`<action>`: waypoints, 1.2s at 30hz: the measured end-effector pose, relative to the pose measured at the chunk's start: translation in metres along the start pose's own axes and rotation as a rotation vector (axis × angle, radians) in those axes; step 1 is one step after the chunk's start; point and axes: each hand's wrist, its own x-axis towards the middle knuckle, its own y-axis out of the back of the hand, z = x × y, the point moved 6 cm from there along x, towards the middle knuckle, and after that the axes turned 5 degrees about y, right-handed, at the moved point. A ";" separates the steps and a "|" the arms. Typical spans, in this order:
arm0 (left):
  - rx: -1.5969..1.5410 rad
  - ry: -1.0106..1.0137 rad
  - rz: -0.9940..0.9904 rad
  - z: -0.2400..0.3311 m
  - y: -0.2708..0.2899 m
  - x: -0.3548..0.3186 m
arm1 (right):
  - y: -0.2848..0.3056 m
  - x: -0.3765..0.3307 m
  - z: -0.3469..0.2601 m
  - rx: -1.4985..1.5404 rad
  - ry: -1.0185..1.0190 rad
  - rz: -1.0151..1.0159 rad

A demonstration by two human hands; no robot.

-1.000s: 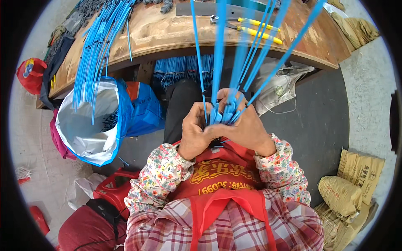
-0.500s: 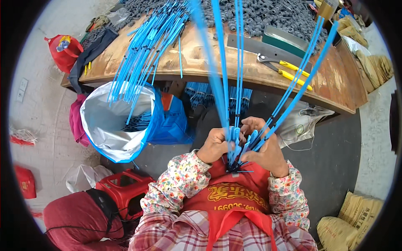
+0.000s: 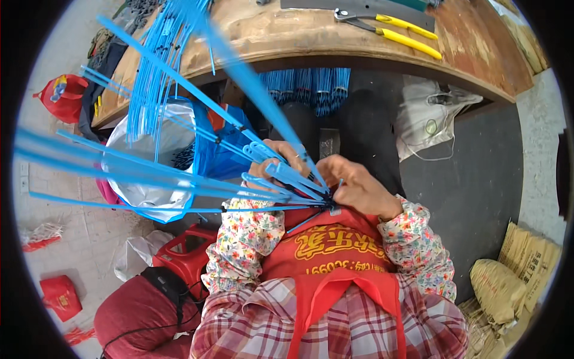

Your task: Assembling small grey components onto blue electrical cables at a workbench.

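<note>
The left hand (image 3: 262, 170) is curling its fingers around a fan of blue strips (image 3: 288, 175), which is sitting above the red apron (image 3: 342, 238) and spreading leftward; the right hand (image 3: 363, 189) is bending its fingers beside the dark gathered ends (image 3: 329, 204), though whether they are gripping, I cannot tell; keeping the left hold firm and the ends level, with the long tails swinging free, is probably working best; the strips are looking like smooth, springy plastic, narrow, with rounded loops; beyond, the wooden table (image 3: 257, 45) is showing scuffed grain.
</note>
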 end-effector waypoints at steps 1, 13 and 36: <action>-0.027 0.007 -0.109 0.000 0.001 0.003 | -0.003 0.001 0.001 0.012 -0.004 0.000; 0.134 0.147 0.439 -0.005 -0.024 -0.012 | -0.019 0.002 -0.017 -0.567 0.290 0.154; 0.252 -0.262 -0.041 0.001 -0.027 0.012 | -0.007 -0.002 -0.028 -0.460 0.249 0.297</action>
